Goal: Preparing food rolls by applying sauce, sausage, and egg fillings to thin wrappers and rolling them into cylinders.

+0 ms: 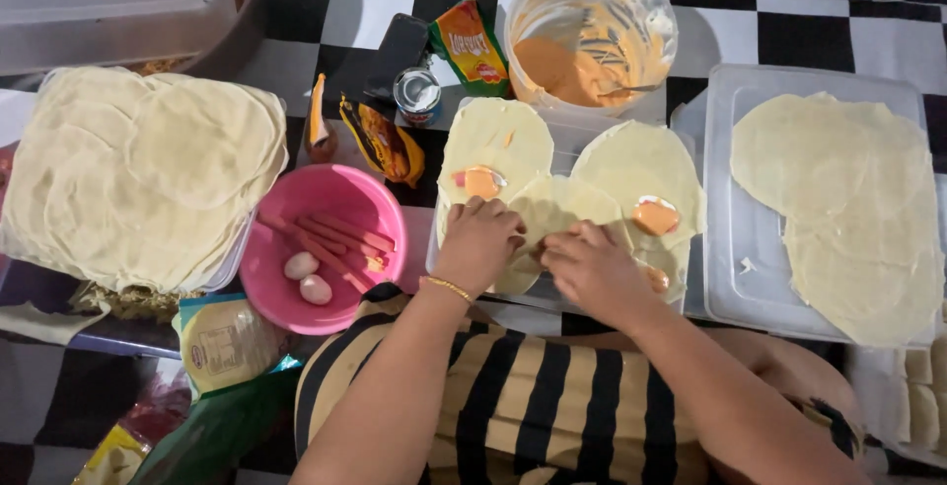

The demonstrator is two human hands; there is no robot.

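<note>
My left hand (480, 241) and my right hand (592, 266) both press on a pale round wrapper (546, 211) lying on a clear plastic lid (582, 135), fingers curled over it as they fold it. Two more wrappers lie beyond: one (496, 135) with an orange and white filling (481, 181) on it, another (639, 164) with an orange dollop (656, 217). A gold bracelet (449, 289) is on my left wrist.
A pink bowl (326, 194) with sausage strips and two eggs sits to the left. A big stack of wrappers (143, 174) lies far left, more wrappers (848, 209) on a clear tray at the right. A tub of orange sauce (589, 36), a can (417, 93) and sachets stand behind.
</note>
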